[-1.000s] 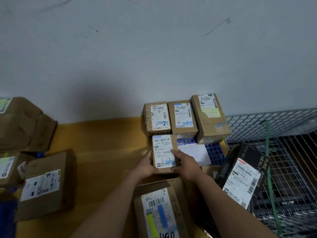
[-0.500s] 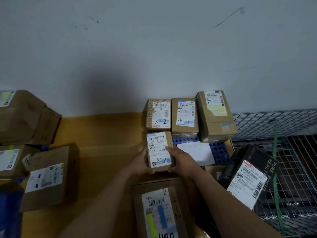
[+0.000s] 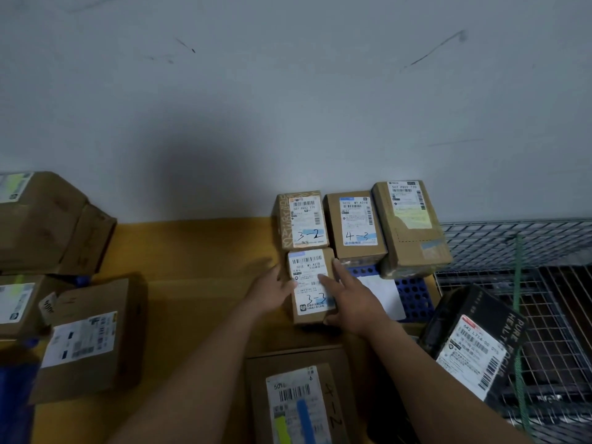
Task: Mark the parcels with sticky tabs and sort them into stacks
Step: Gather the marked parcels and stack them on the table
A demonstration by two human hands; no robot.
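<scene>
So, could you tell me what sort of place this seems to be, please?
Likely a parcel sorting room: the parcel marked 3-2 and its neighbours carry barcode labels and handwritten codes, lined up along a bare wall beside a wire cage.

About ten parcels (image 3: 312, 285), two hands (image 3: 272, 291)

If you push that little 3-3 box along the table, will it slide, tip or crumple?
Probably slides: the 3-3 box lies flat on a broad face on the smooth yellow table, so tipping looks unlikely. Its cardboard edges look square and uncrushed, so likely stiff. It is small, so perhaps light; contents unseen.
</scene>
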